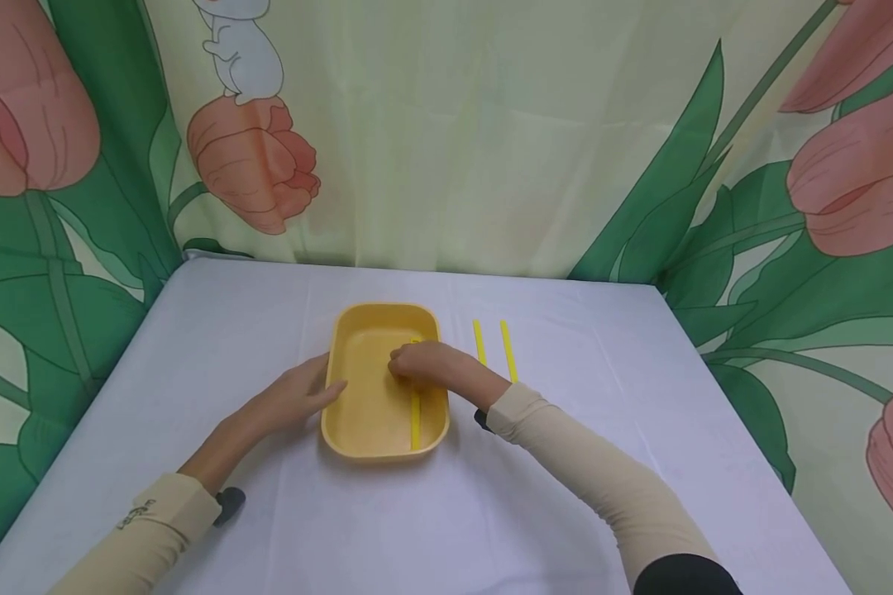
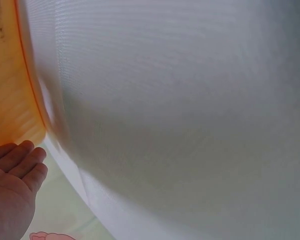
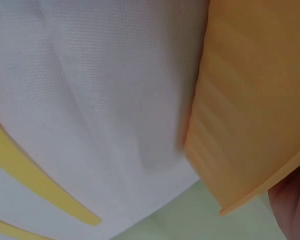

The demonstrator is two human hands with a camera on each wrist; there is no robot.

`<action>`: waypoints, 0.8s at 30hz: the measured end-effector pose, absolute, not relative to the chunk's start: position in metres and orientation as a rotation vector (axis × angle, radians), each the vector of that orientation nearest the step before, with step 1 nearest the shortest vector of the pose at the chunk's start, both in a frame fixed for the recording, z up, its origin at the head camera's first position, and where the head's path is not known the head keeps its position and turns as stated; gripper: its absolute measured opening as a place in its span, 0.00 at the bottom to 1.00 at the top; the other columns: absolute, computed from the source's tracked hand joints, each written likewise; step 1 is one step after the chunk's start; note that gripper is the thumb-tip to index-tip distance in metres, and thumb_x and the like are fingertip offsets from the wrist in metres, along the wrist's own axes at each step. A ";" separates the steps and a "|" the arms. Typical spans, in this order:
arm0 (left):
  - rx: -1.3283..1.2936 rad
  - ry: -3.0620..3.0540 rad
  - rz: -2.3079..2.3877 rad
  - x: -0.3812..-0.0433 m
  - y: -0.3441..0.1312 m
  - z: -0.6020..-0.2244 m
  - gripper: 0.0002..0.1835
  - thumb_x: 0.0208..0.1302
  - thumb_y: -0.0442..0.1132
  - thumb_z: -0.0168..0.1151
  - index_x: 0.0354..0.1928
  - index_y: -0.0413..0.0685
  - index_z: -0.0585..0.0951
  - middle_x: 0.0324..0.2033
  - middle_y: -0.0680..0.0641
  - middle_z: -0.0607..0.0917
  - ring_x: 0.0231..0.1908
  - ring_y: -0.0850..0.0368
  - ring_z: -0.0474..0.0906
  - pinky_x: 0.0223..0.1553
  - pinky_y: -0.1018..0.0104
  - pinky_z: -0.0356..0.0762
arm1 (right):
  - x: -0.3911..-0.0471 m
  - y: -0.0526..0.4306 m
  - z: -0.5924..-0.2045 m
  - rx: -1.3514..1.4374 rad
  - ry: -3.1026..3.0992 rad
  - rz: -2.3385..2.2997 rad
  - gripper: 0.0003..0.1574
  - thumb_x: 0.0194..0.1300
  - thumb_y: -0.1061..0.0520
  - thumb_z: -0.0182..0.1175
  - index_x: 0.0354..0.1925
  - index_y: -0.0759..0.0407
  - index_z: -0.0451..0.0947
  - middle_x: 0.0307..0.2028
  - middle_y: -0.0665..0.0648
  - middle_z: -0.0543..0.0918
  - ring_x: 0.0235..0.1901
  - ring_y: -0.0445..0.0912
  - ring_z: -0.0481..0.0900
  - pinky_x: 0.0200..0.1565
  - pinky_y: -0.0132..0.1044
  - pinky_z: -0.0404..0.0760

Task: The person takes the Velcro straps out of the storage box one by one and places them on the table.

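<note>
A shallow yellow plastic tray [image 1: 372,430] lies on the white-covered table. My left hand [image 1: 303,391] holds its left side, thumb over the rim and fingers against the outer wall; in the left wrist view these fingers [image 2: 26,159] rest at the tray's edge. My right hand [image 1: 430,364] reaches in over the right rim, fingers curled at a thin yellow strip [image 1: 415,421]. This strip runs lengthwise along the tray's right side, its middle hidden under the hand. In the right wrist view, only part of the right hand [image 3: 291,205] shows behind the tray wall.
Two more yellow strips, a nearer one [image 1: 479,340] and a farther one [image 1: 509,351], lie side by side on the tablecloth [image 1: 580,355] right of the tray, partly behind the right forearm. A flower-patterned curtain [image 1: 446,149] hangs behind the table's far edge.
</note>
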State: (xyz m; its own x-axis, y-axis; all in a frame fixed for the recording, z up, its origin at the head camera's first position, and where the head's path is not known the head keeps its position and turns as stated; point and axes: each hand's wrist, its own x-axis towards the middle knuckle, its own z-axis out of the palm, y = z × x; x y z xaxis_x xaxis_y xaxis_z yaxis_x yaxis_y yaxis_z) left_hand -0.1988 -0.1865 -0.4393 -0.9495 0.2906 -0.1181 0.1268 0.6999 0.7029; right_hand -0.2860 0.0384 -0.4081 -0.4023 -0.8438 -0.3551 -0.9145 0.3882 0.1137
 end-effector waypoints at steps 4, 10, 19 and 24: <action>0.313 2.683 1.075 -0.199 -0.186 -0.439 0.38 0.68 0.53 0.52 0.72 0.42 0.53 0.67 0.38 0.62 0.66 0.41 0.56 0.63 0.42 0.55 | -0.289 0.040 -0.408 -1.593 2.399 0.348 0.09 0.65 0.66 0.53 0.37 0.56 0.79 0.31 0.51 0.74 0.31 0.44 0.70 0.33 0.27 0.68; 0.320 2.688 1.061 -0.200 -0.186 -0.438 0.38 0.68 0.53 0.51 0.72 0.41 0.53 0.67 0.37 0.62 0.66 0.39 0.55 0.62 0.42 0.55 | -0.290 0.044 -0.410 -1.556 2.395 0.228 0.09 0.65 0.66 0.54 0.40 0.56 0.79 0.34 0.53 0.76 0.33 0.43 0.71 0.35 0.26 0.69; 0.312 2.689 1.073 -0.201 -0.186 -0.441 0.38 0.68 0.53 0.52 0.72 0.41 0.53 0.67 0.37 0.62 0.66 0.40 0.55 0.63 0.42 0.55 | -0.288 0.039 -0.411 -1.569 2.417 0.298 0.08 0.65 0.64 0.55 0.37 0.54 0.80 0.31 0.49 0.73 0.33 0.43 0.70 0.33 0.26 0.67; 0.305 2.692 1.060 -0.201 -0.186 -0.442 0.38 0.68 0.53 0.51 0.72 0.41 0.53 0.67 0.37 0.62 0.66 0.39 0.54 0.63 0.42 0.55 | -0.289 0.037 -0.411 -1.567 2.390 0.323 0.08 0.65 0.64 0.55 0.36 0.53 0.79 0.30 0.49 0.72 0.33 0.43 0.69 0.32 0.27 0.66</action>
State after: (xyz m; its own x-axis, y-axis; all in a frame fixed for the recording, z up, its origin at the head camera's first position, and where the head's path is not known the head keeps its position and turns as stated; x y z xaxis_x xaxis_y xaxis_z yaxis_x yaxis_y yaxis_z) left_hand -0.2011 -0.1856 -0.4415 -0.9515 0.2750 -0.1378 0.1072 0.7164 0.6894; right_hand -0.2890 0.0375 -0.4108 -0.3819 -0.8601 -0.3384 -0.9190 0.3922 0.0403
